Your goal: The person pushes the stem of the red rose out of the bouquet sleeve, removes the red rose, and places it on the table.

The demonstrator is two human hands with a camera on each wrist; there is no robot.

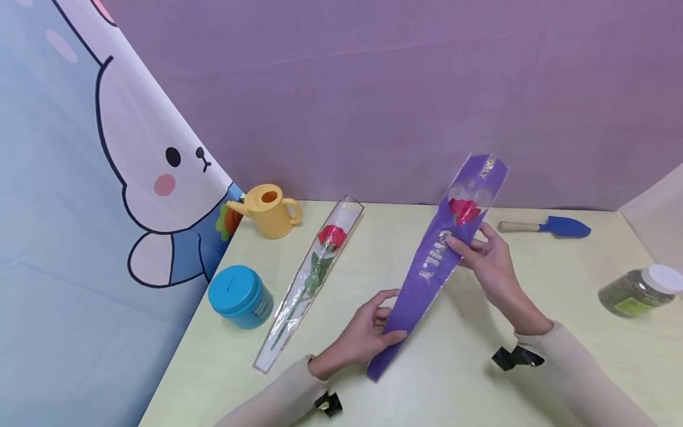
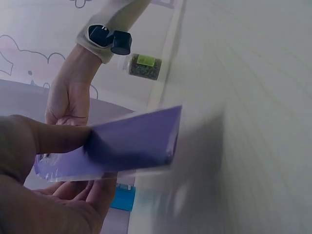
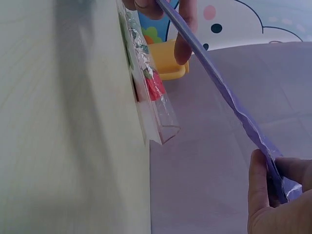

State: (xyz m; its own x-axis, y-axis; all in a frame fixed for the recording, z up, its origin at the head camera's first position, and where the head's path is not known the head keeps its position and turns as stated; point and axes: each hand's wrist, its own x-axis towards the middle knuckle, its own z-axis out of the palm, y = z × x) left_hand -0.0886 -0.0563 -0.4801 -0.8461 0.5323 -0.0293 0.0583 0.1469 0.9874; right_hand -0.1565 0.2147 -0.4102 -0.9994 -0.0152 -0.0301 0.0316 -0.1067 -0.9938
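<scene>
A long purple flower sleeve (image 1: 434,261) with a red rose (image 1: 463,210) in its upper end is held above the pale green table (image 1: 480,379). My left hand (image 1: 368,333) pinches its narrow lower end, thumb on top. My right hand (image 1: 488,255) grips its middle just below the bloom. The left wrist view shows the purple sleeve (image 2: 131,141) between my thumb and fingers. From the right wrist, the sleeve (image 3: 219,83) appears edge-on, with my thumb (image 3: 261,180) pressed on it. A second rose in a clear sleeve (image 1: 315,273) lies flat on the table to the left.
A yellow watering can (image 1: 269,210) and a blue round tin (image 1: 240,296) stand at the table's left side. A blue trowel (image 1: 555,226) lies at the back right. A jar of green granules (image 1: 637,290) lies near the right edge. A cartoon cloth hangs on the left.
</scene>
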